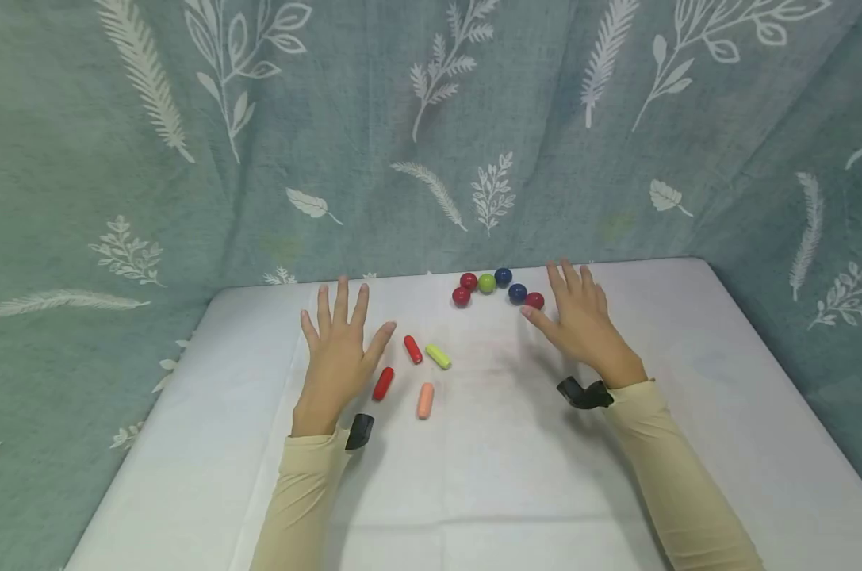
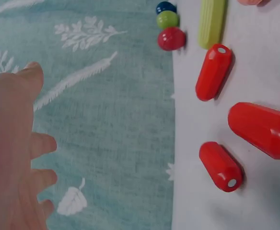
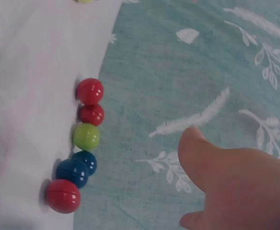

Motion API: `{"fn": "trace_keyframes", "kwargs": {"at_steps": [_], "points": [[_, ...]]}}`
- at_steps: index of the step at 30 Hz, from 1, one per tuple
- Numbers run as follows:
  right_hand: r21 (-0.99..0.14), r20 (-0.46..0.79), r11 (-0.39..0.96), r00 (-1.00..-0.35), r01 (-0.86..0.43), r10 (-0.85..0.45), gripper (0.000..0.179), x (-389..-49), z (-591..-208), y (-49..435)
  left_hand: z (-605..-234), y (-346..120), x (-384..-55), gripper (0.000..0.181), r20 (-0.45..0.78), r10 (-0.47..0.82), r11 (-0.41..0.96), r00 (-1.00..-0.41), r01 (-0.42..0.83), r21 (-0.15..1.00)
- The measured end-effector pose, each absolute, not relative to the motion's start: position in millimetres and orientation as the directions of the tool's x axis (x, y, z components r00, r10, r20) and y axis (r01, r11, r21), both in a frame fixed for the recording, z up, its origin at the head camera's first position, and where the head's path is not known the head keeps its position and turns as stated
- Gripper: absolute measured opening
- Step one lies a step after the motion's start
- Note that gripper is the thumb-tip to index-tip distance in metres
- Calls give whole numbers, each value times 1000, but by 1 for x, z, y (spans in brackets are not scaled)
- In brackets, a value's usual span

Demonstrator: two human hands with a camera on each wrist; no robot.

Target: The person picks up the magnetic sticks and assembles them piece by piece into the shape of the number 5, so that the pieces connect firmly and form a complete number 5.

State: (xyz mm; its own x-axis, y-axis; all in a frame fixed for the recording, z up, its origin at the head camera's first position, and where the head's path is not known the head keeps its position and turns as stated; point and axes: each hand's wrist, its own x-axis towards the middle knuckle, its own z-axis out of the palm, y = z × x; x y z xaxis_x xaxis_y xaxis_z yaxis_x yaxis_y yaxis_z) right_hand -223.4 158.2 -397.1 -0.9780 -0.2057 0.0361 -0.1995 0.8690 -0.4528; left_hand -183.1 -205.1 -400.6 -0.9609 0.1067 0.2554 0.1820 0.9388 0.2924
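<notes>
My left hand [image 1: 336, 365] hovers over the left of the table with its fingers spread, holding nothing. Beside its thumb lie a red rounded stick [image 1: 384, 384], another red stick [image 1: 412, 350], a yellow-green stick [image 1: 438, 356] and an orange stick [image 1: 425, 400]. The left wrist view shows one more red stick [image 2: 220, 166], which the left hand hides from the head camera. My right hand [image 1: 584, 321], also spread and holding nothing, is near several glossy balls: a red ball [image 1: 534, 300] by its thumb, a blue ball [image 1: 518, 293] and a green ball [image 1: 487, 283] among them.
A white cloth [image 1: 502, 468] covers the table. Behind its far edge hangs a green-blue curtain [image 1: 359, 143] with white leaf prints. The balls stand close to that edge. A black wrist strap [image 1: 584, 393] is on the right wrist, and another strap [image 1: 360, 432] on the left.
</notes>
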Motion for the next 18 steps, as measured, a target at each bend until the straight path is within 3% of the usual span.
{"fn": "trace_keyframes", "kwargs": {"at_steps": [10, 18], "points": [[-696, 244, 686, -968, -211, -51, 71, -228, -402, 169, -402, -217, -186, 78, 252, 80, 897, -965, 179, 403], [-776, 234, 605, -972, -176, 18, 65, -236, -420, 170, -405, -231, -188, 72, 228, 21, 817, -973, 148, 557]]}}
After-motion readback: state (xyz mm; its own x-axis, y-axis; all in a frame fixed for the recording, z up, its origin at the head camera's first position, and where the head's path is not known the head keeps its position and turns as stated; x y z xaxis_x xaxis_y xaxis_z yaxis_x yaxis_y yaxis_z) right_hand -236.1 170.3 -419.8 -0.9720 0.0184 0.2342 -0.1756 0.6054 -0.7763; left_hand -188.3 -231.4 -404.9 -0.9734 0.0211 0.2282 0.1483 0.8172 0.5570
